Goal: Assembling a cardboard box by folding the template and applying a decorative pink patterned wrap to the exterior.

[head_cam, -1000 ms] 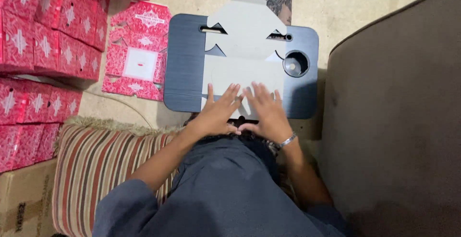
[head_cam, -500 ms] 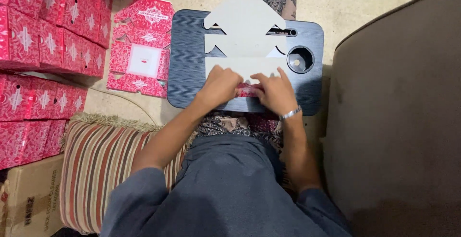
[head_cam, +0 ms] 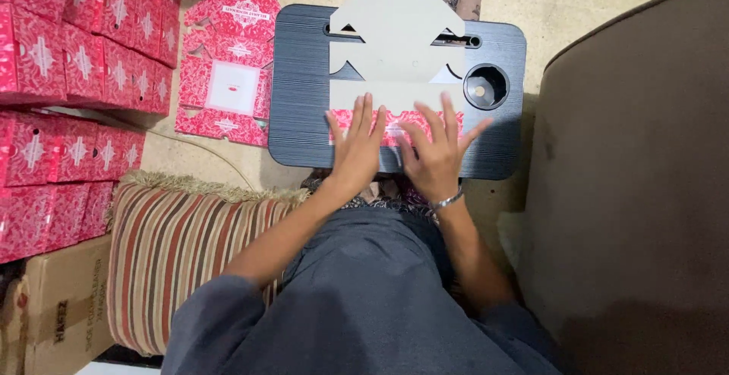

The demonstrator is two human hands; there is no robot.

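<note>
A flat die-cut cardboard box blank (head_cam: 396, 48) lies grey side up on a dark lap tray (head_cam: 300, 94). Its near flap (head_cam: 395, 126) is folded over, showing its red patterned face. My left hand (head_cam: 358, 146) presses flat on the left part of that flap, fingers spread. My right hand (head_cam: 437, 151), with a bracelet at the wrist, presses flat on the right part. Neither hand grips anything.
The tray has a round cup hole (head_cam: 486, 86) at its right. Another flat red box blank (head_cam: 228, 71) lies on the floor to the left, beside stacks of folded red boxes (head_cam: 76, 79). A striped cushion (head_cam: 182, 261) is at lower left, a brown sofa (head_cam: 638, 193) on the right.
The near flap has been folded over so its red face shows. Both hands went from curled on the flap's edge to spread flat on top of it.
</note>
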